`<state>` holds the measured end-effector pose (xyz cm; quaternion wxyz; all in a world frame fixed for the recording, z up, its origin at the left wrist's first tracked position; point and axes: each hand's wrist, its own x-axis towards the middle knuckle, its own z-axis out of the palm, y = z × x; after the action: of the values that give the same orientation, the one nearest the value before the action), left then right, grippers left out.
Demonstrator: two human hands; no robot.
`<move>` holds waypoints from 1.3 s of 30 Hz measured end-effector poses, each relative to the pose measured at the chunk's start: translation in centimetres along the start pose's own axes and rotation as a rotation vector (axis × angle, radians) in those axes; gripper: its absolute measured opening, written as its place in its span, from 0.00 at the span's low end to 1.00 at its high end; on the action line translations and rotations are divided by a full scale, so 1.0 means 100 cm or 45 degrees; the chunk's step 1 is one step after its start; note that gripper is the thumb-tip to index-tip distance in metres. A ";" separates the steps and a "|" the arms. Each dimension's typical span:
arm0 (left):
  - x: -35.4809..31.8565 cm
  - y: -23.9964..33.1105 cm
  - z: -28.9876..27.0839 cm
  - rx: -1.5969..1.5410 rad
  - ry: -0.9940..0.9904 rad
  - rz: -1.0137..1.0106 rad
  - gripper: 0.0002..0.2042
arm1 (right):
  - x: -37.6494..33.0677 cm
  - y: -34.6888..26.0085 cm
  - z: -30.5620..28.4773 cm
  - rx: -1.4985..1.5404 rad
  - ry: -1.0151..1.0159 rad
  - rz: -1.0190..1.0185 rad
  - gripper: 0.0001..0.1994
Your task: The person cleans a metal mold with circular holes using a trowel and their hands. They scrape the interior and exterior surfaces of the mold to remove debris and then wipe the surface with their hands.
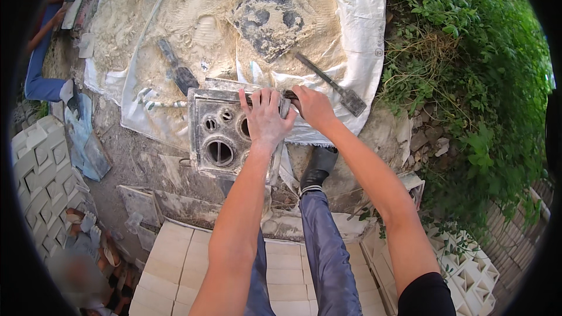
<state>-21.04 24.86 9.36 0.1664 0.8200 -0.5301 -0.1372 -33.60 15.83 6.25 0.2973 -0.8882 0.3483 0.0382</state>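
Head view: the left hand (pixel 268 118) has its grip spread wide, palm down, over the right part of a grey, sand-dusted square metal box with round holes (pixel 233 133), fingertips reaching its far edge. The right hand (pixel 313 106) meets the box's far right corner, fingers bent over a dark edge; whether that grip closes around anything, I cannot tell.

The box sits just in front of the person, by the near edge of a white woven sheet (pixel 364 6). Work on it looks under way: both hands are placed and the holes left of the left hand are uncovered, though pale dust clings to the rim. How much is left cannot be judged from this view.

Farther out, a dark flat-bladed tool with a long handle (pixel 333 85) lies to the right, and a dark trowel-like tool (pixel 178 70) to the left. Beyond them, a dark square slab (pixel 272 20) lies partly coated in loose pale sand (pixel 202 38). Cream rectangular blocks (pixel 170 263) are nearest; leafy green plants (pixel 486 105) grow right.
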 end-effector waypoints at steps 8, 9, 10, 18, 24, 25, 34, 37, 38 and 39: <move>-0.011 -0.019 -0.014 -0.064 -0.079 0.173 0.31 | 0.006 -0.016 -0.010 -0.011 -0.121 0.219 0.13; -0.014 -0.021 -0.017 -0.076 -0.114 0.219 0.34 | 0.010 -0.013 -0.017 -0.053 -0.187 0.207 0.13; -0.016 -0.022 -0.020 -0.095 -0.147 0.270 0.38 | 0.012 -0.002 -0.018 0.026 -0.258 0.181 0.13; -0.029 -0.051 -0.019 0.042 -0.182 0.433 0.47 | 0.007 -0.005 0.009 0.044 -0.118 0.187 0.15; -0.028 -0.047 -0.014 -0.062 -0.080 0.438 0.45 | -0.005 -0.011 0.026 -0.211 0.205 0.124 0.13; -0.028 -0.047 -0.015 -0.060 -0.084 0.436 0.45 | -0.001 -0.007 0.021 -0.105 0.122 0.105 0.13; -0.029 -0.045 -0.014 -0.027 -0.125 0.421 0.46 | 0.045 0.002 0.008 -0.086 -0.556 0.318 0.17; -0.031 -0.048 -0.013 -0.013 -0.115 0.420 0.46 | 0.027 -0.002 0.027 -0.328 -0.172 0.226 0.07; -0.030 -0.053 -0.014 0.000 -0.117 0.414 0.46 | 0.024 -0.007 0.035 -0.380 -0.061 0.233 0.06; -0.028 -0.050 -0.012 -0.003 -0.107 0.411 0.47 | 0.021 -0.005 0.040 -0.392 0.091 0.226 0.05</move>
<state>-17.50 29.46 8.50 0.1650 0.7174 -0.6615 -0.1436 -31.16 17.07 2.68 0.1406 -0.8898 0.4257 0.0856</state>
